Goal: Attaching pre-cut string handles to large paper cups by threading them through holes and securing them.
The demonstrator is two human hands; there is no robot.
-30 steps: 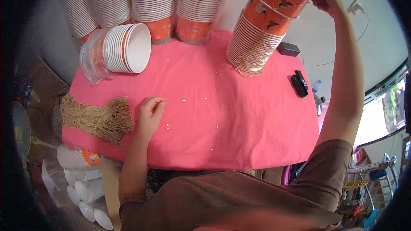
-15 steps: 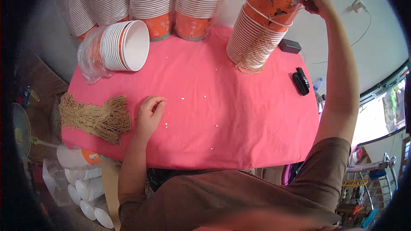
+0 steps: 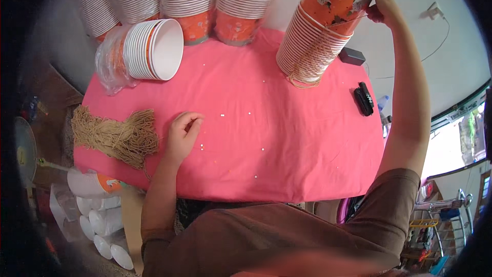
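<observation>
My right hand [image 3: 384, 9] reaches up at the far right and grips the upper edge of an orange paper bucket [image 3: 333, 2] with a green band. That bucket sits upside down on a tilted-looking stack of white-rimmed buckets [image 3: 307, 41]. A thin cord stretches from my right fingers across the orange wall, and tan cord loops [image 3: 305, 74] hang down the stack's side. My left hand [image 3: 183, 132] rests on the pink cloth with its fingers curled, and nothing shows in it. Beside it, to the left, lies a bundle of tan cords [image 3: 118, 134].
A sleeve of nested buckets [image 3: 166, 50] lies on its side at the back left, partly wrapped in plastic. Tall bucket stacks [image 3: 189, 0] stand behind it. A black box [image 3: 352, 56] and a black marker-like object [image 3: 364, 98] lie at the right. Small white bits dot the pink cloth [image 3: 302, 138].
The orange bucket has gone down closer onto the stack, closing the gap at its rim. My right hand stays on its edge. My left hand has barely moved; the whole view shifted slightly.
</observation>
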